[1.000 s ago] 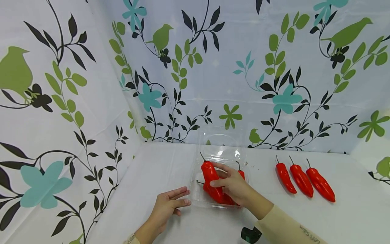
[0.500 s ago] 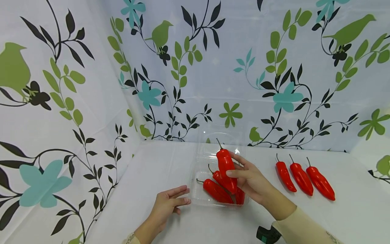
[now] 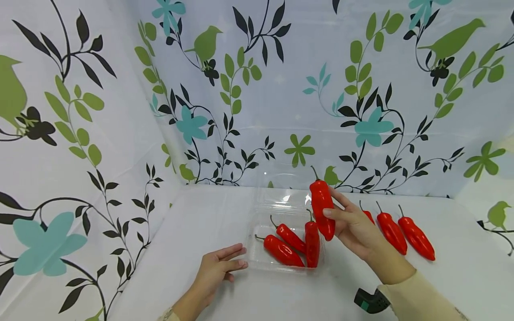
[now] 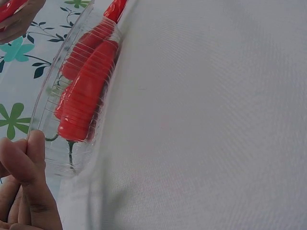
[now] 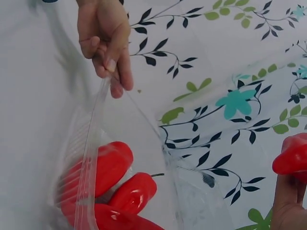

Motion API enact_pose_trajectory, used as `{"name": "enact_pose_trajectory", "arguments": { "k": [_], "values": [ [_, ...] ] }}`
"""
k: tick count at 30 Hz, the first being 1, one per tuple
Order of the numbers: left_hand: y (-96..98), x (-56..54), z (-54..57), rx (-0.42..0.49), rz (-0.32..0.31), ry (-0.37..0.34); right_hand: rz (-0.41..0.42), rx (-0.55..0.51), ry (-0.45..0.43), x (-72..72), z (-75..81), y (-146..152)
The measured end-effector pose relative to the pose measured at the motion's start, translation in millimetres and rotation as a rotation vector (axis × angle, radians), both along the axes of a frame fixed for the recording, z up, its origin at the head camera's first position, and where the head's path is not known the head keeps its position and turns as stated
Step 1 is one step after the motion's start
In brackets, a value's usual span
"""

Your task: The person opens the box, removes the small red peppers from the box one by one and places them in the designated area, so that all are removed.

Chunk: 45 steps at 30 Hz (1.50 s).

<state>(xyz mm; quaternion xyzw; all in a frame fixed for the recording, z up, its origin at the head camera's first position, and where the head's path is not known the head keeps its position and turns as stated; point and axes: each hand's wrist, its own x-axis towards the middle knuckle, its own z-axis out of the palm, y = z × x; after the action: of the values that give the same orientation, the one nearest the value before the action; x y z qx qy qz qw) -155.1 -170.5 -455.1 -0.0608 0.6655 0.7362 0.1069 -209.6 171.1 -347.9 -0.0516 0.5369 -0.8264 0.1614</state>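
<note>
My right hand (image 3: 357,227) holds a large red chili pepper (image 3: 321,205) above the right edge of a clear plastic clamshell container (image 3: 251,254). The thumb lies on the near side of the pepper, whose stem points up. Three more red peppers (image 3: 283,252) lie inside the container, seen through its ribbed wall in the left wrist view. At the container's left side, my left hand (image 3: 218,269) pinches the rim between thumb and fingers, as the right wrist view shows. The container's lid (image 3: 287,178) stands open at the back.
To the right on the white table (image 3: 209,214) lies a row of three red peppers (image 3: 416,238), the leftmost partly hidden by my right hand. A patterned cloth (image 3: 281,89) hangs behind and at the left. A black device (image 3: 371,301) sits by my right sleeve.
My right hand has lifted the pepper up and right from the peppers in the container, uncovering the three below. My left hand has stayed at the rim.
</note>
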Motion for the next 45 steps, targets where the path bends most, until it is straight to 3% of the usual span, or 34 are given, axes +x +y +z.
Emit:
{"name": "enact_pose_trajectory", "arguments": {
  "k": [7, 12, 31, 40, 45],
  "values": [
    [-1.6, 0.7, -1.3, 0.005, -0.007, -0.001, -0.049, 0.022, -0.040, -5.3, -11.7, 16],
    [-1.7, 0.5, -1.6, 0.004, -0.008, 0.002, -0.097, 0.100, -0.052, -8.7, -21.8, 30],
    [-2.5, 1.3, -2.0, 0.005, -0.009, 0.008, -0.238, 0.589, -0.051, -27.7, -82.0, 58],
    [-2.0, 2.4, -0.9, 0.007, -0.013, 0.016, -0.333, 0.854, 0.015, -37.4, -100.1, 59],
    [-1.3, 2.1, 0.4, 0.004, -0.010, 0.013, -0.377, 0.908, 0.013, -41.8, -106.5, 57]
  ]
}}
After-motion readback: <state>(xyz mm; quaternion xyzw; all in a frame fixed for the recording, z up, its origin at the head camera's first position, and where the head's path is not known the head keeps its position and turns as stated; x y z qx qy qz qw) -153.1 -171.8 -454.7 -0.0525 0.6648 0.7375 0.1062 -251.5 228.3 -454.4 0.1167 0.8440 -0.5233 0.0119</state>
